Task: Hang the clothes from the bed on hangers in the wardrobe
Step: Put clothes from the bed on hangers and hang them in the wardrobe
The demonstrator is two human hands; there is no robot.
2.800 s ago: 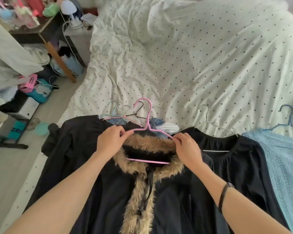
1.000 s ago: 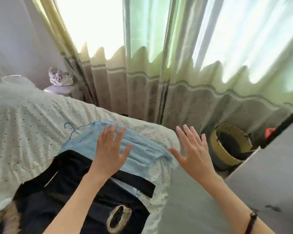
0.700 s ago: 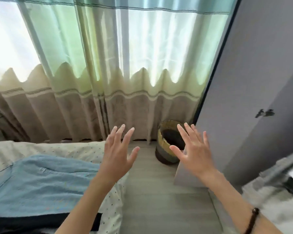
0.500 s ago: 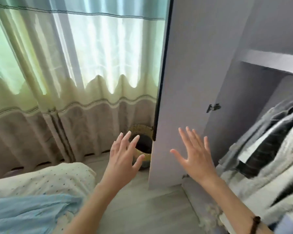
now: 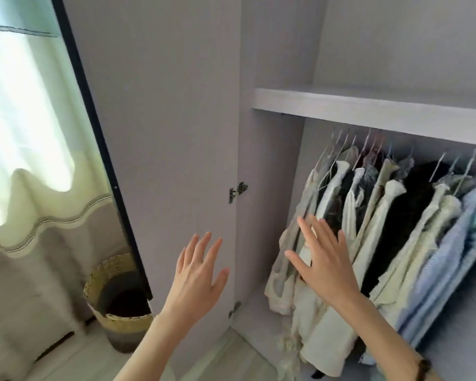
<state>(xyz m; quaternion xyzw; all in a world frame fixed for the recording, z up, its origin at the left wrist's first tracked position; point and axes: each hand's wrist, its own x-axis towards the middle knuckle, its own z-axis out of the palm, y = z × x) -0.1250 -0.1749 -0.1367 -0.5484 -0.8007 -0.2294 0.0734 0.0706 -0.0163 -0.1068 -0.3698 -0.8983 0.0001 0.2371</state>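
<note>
The open wardrobe (image 5: 270, 166) fills the right of the view, with several cream, black and blue garments (image 5: 390, 215) hanging on hangers under a shelf (image 5: 368, 111). My left hand (image 5: 197, 270) is raised with spread straight fingers in front of the open wardrobe door (image 5: 162, 133) and holds nothing. My right hand (image 5: 324, 259) is raised with spread fingers in front of the leftmost hanging garments and holds nothing; whether it touches them cannot be told. The bed and its clothes are out of view.
A woven basket (image 5: 118, 306) stands on the floor at the lower left, beside the door's dark edge. A curtain (image 5: 25, 160) covers the bright window at the left. Pale floor shows at the bottom.
My hands let go of the pink hanger on the fur-collared black coat. The view swung right from the bed past the curtain to the open wardrobe, both hands raised and empty.
</note>
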